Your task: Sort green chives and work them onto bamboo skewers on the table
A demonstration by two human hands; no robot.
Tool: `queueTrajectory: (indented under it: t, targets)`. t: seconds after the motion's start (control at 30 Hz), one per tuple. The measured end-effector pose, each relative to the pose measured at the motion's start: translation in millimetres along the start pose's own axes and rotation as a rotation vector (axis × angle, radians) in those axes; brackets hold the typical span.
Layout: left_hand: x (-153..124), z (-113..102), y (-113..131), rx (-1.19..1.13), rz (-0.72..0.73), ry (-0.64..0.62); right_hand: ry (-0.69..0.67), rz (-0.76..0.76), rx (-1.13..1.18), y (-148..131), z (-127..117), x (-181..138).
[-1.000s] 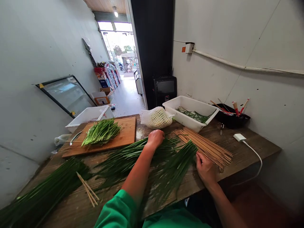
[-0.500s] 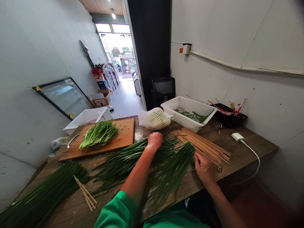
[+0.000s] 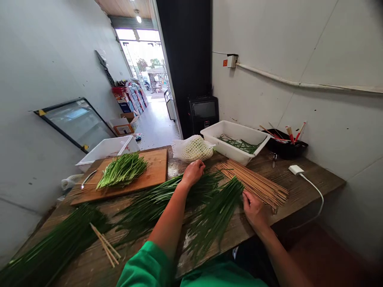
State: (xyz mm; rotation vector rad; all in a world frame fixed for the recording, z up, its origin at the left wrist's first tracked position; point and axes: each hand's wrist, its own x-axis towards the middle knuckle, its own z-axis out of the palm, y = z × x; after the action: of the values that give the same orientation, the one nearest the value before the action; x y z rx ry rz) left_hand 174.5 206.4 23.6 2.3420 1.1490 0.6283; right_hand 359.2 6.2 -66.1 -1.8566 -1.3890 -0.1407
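My left hand (image 3: 193, 174) is closed above the loose pile of long green chives (image 3: 158, 197), its fingertips drawn together. Whatever those fingers hold is too small to make out. Thumb and fingers of my right hand (image 3: 253, 207) are pinched at the right edge of a fan of chives (image 3: 214, 217), near its even upper end. Any stick inside that grip is hidden. Just beyond the right hand lies a thick row of bamboo skewers (image 3: 254, 183). A few loose skewers (image 3: 104, 244) rest beside a larger chive bundle (image 3: 56, 243) at the left.
Cut green stalks (image 3: 122, 170) lie on a wooden board (image 3: 157, 163). Behind the pile are a net-wrapped pale item (image 3: 196, 148) and a white tub (image 3: 230, 149) with green scraps. A black tray (image 3: 290, 149) and a white charger (image 3: 295, 170) with its cable occupy the right side.
My left hand has shifted slightly, with its fingertips lifted a little toward the net-wrapped item. My right hand keeps its pinch at the fan of chives. The whole view has moved slightly.
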Motion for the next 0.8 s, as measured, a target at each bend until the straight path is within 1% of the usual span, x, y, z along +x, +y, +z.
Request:
queueTrajectory:
  t: [0.07,0.13,0.23,0.3,0.43,0.53,0.63,0.7,0.8]
  targets:
    - [0,8,5,-0.053,0.035,0.040,0.013,-0.013,0.011,-1,0,0]
    - [-1,19,14,-0.106,0.064,0.037,0.022,-0.018,0.015,-2,0,1]
    - [-5,37,27,-0.134,0.072,-0.027,0.019,-0.003,-0.002,-5,-2,1]
    - [-7,44,34,-0.148,0.069,-0.073,0.018,0.002,-0.020,-7,-2,1]
    - [-12,50,42,-0.227,0.073,-0.103,0.007,-0.014,-0.024,-9,-3,1]
    - [-15,56,43,-0.328,0.078,-0.081,-0.003,-0.023,-0.012,-7,-2,1]
    - [-15,63,42,-0.404,0.023,-0.055,-0.008,-0.024,-0.013,-6,-2,1]
    - [-15,66,43,-0.424,-0.001,-0.049,-0.016,-0.025,-0.014,-7,-2,0]
    - [-15,66,45,-0.391,0.013,-0.041,-0.024,-0.018,-0.005,-7,-2,0]
